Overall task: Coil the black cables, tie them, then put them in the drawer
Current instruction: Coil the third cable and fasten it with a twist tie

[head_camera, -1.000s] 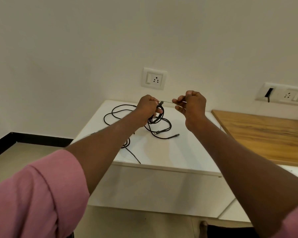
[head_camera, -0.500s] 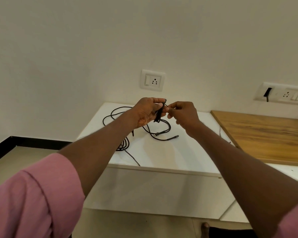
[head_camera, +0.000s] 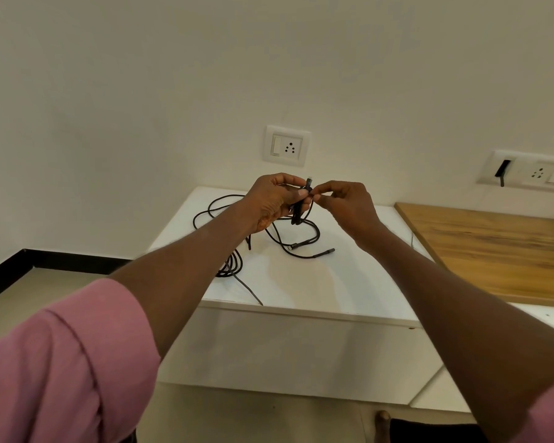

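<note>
Your left hand (head_camera: pixel 274 203) grips a small folded bundle of thin black cable (head_camera: pixel 298 212), its fingers (head_camera: pixel 290 182) curled round it so the bundle stands nearly upright, one plug end poking up just above your grip and the folded loops hanging below it. Your right hand (head_camera: pixel 346 203) is just to the right of the bundle, fingers (head_camera: pixel 317 190) pinched together close against its upper part; whatever tie they hold is too thin to make out. Since the bundle's long axis runs up and down, the tie probably has to wrap crosswise, and your right hand is the nearer one for that. Below and beyond both sets of fingers, the remaining loose black cables (head_camera: pixel 288 241) sprawl uncoiled on the white desk (head_camera: pixel 333 292).
</note>
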The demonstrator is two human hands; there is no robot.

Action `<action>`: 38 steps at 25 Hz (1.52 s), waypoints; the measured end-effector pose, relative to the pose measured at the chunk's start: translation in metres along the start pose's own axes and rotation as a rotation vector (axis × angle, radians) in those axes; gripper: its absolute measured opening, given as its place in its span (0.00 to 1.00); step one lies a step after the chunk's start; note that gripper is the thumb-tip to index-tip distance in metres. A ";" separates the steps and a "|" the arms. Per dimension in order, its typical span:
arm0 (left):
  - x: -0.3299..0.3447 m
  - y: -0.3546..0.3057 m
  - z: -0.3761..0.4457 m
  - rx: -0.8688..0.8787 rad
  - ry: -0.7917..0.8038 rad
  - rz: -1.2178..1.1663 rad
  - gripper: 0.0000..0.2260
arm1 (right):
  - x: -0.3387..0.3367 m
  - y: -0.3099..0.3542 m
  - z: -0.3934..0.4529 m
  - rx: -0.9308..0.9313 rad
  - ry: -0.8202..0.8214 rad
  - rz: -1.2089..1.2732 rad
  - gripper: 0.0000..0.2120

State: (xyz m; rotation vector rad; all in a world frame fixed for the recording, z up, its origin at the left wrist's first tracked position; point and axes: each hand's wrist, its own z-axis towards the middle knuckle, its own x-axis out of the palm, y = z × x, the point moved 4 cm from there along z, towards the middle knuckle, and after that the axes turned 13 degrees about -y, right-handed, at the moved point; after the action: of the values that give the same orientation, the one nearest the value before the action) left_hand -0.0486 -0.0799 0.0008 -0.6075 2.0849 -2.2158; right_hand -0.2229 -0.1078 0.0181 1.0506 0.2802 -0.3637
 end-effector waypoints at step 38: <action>-0.020 -0.031 0.004 0.040 -0.155 0.500 0.17 | 0.025 0.036 -0.014 -0.025 0.206 0.084 0.09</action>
State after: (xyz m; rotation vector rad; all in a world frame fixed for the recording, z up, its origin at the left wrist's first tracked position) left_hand -0.0214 -0.0744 0.0257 -0.2113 1.8554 -1.8588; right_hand -0.1860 -0.0835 0.0301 1.0728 0.4221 -0.1764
